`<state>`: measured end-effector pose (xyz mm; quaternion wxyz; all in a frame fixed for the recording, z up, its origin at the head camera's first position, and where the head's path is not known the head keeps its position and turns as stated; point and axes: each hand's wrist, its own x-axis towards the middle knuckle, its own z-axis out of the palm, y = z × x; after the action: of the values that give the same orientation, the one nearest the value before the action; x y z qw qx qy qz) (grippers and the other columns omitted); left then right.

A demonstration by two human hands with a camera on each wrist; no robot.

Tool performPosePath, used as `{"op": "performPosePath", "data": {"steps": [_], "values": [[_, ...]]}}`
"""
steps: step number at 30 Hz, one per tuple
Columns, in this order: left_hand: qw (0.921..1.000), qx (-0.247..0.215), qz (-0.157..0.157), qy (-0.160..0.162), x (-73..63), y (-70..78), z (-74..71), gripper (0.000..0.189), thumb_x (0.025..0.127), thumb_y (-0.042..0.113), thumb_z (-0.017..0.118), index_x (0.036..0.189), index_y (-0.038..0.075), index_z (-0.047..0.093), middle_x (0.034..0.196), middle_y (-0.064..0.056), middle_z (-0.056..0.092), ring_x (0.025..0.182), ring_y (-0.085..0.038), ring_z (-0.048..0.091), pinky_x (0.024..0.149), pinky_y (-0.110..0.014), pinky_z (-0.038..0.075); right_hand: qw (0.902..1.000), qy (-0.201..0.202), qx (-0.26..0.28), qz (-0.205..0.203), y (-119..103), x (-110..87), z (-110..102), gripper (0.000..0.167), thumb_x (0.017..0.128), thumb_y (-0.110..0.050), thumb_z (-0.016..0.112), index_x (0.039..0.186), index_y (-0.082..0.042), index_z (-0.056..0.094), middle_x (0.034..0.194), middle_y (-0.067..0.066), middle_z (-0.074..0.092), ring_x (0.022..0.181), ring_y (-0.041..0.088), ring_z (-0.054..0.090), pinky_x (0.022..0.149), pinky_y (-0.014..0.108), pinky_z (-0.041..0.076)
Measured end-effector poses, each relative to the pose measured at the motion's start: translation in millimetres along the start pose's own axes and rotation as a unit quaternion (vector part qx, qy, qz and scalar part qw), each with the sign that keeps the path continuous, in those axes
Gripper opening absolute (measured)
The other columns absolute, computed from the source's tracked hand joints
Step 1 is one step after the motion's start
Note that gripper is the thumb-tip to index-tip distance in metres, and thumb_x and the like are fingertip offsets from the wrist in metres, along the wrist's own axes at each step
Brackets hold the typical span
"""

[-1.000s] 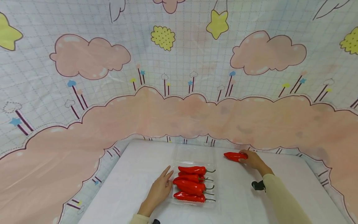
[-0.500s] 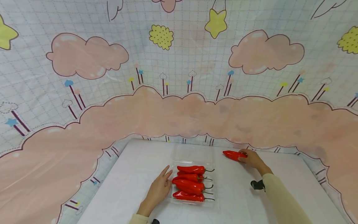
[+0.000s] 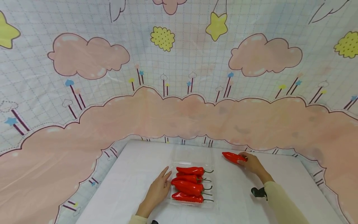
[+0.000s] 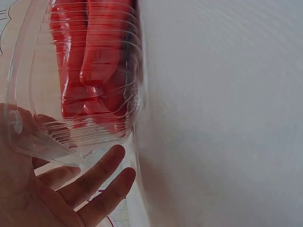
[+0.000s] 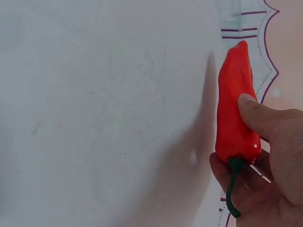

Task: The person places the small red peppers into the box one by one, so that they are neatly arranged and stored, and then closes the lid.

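Observation:
On the right side of the table, my right hand [image 3: 252,163] holds a red chili pepper [image 3: 232,157]. The right wrist view shows the thumb across the front of the pepper [image 5: 235,101], fingers behind it and its green stem hanging down. My left hand [image 3: 157,188] lies along the left side of a clear plastic box [image 3: 193,203], fingers extended and spread. In the left wrist view, part of that hand [image 4: 52,189] shows through the box wall. Several red peppers [image 3: 188,186] lie in the box side by side, stems to the right; their tips [image 4: 97,61] show through the ribbed plastic.
The box's clear lid [image 3: 193,154] is folded back flat behind it. A white cover lies over the table [image 3: 134,174]. Behind the far edge hangs a patterned curtain [image 3: 179,115] with clouds and stars.
The pepper in my right hand has turned slightly, its tip pointing a little more away from me. My left hand and the box stay where they were; the head view shifts slightly.

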<state>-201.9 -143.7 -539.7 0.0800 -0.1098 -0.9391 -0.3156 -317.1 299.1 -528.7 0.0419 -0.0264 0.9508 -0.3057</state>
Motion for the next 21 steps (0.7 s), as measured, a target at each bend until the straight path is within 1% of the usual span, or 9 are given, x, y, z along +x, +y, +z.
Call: {"op": "performPosePath", "data": {"steps": [5, 12, 17, 21], "values": [[1.0000, -0.003, 0.002, 0.000, 0.9, -0.8, -0.2, 0.043, 0.093, 0.009, 0.059, 0.135, 0.002, 0.058, 0.153, -0.014, 0.044, 0.069, -0.004, 0.049, 0.061, -0.019, 0.044, 0.9998, 0.013, -0.002, -0.012, -1.6, -6.2, 3.0, 0.051, 0.092, -0.027, 0.068, 0.133, 0.000, 0.055, 0.128, 0.027, 0.058, 0.109, 0.039, 0.054, 0.095, 0.056, 0.047], [1.0000, -0.004, 0.005, 0.000, -0.4, 0.3, -0.1, 0.043, 0.092, 0.009, 0.059, 0.134, 0.002, 0.058, 0.152, -0.014, 0.045, 0.069, -0.003, 0.050, 0.060, -0.019, 0.043, 0.9997, 0.021, 0.004, -0.010, -3.1, -17.0, 5.8, 0.051, 0.092, -0.026, 0.067, 0.135, -0.001, 0.054, 0.131, 0.026, 0.057, 0.114, 0.040, 0.053, 0.097, 0.057, 0.046], [1.0000, -0.004, 0.003, -0.002, -1.0, 1.4, -1.2, 0.043, 0.092, 0.009, 0.059, 0.135, 0.001, 0.058, 0.152, -0.014, 0.044, 0.070, -0.004, 0.051, 0.060, -0.019, 0.044, 0.9992, 0.034, 0.008, -0.020, -5.7, -23.1, 5.1, 0.051, 0.092, -0.026, 0.068, 0.135, -0.002, 0.054, 0.131, 0.025, 0.058, 0.114, 0.039, 0.054, 0.097, 0.055, 0.048], [1.0000, -0.004, 0.000, -0.004, -1.4, 1.1, -1.6, 0.044, 0.092, 0.009, 0.060, 0.135, 0.002, 0.058, 0.153, -0.013, 0.044, 0.070, -0.003, 0.050, 0.060, -0.018, 0.044, 0.9987, 0.042, 0.007, -0.028, -7.0, -27.5, 6.1, 0.051, 0.091, -0.026, 0.069, 0.135, -0.003, 0.054, 0.130, 0.025, 0.059, 0.111, 0.037, 0.055, 0.093, 0.053, 0.051]]}}
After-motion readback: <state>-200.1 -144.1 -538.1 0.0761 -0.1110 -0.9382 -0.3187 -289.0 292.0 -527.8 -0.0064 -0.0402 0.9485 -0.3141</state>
